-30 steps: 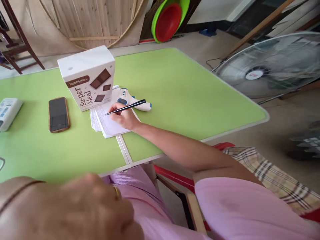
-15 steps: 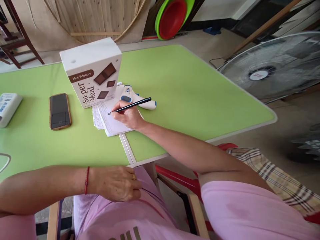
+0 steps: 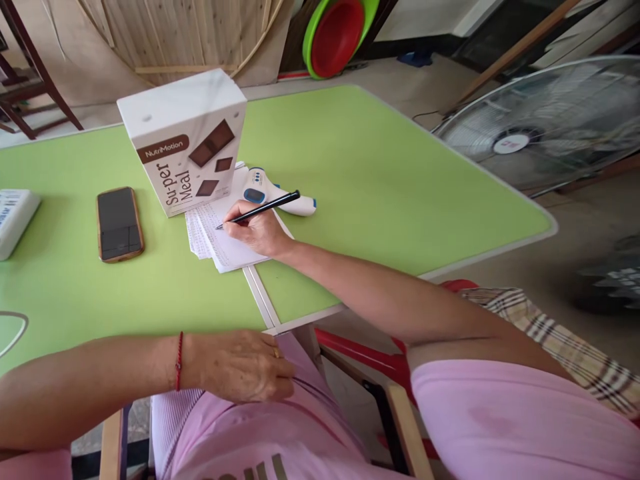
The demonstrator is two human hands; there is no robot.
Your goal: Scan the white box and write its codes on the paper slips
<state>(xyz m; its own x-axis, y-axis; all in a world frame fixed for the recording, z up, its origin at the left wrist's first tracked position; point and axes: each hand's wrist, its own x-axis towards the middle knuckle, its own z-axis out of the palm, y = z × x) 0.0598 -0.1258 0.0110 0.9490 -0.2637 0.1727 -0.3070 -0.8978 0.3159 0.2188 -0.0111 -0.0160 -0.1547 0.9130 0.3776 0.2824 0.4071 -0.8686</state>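
My right hand [image 3: 259, 230] is closed round a black pen [image 3: 270, 207], and the pen's tip meets a sheet covered with small handwriting. That sheet tops a few loose papers [image 3: 235, 257] lying on the green table. My left hand [image 3: 245, 367] rests at the table's near edge above my lap, its fingers curled under; nothing shows in it. Just beyond the right hand lies a white and blue handheld thermometer [image 3: 295, 203], partly over the papers. A white carton [image 3: 183, 143] printed "Su-per Meal" stands upright at the papers' far left side.
Left of the papers, a phone [image 3: 120, 223] in a brown case lies on the green table [image 3: 380, 173]. A white box-like object [image 3: 15, 220] sits at the left edge. Beyond the table's right side stands a large fan [image 3: 505, 133]. A red stool [image 3: 360, 353] is below the near edge.
The view has shifted slightly. My right hand keeps its grip on the pen, whose tip stays on the writing with barely any movement. My left hand stays by the edge.
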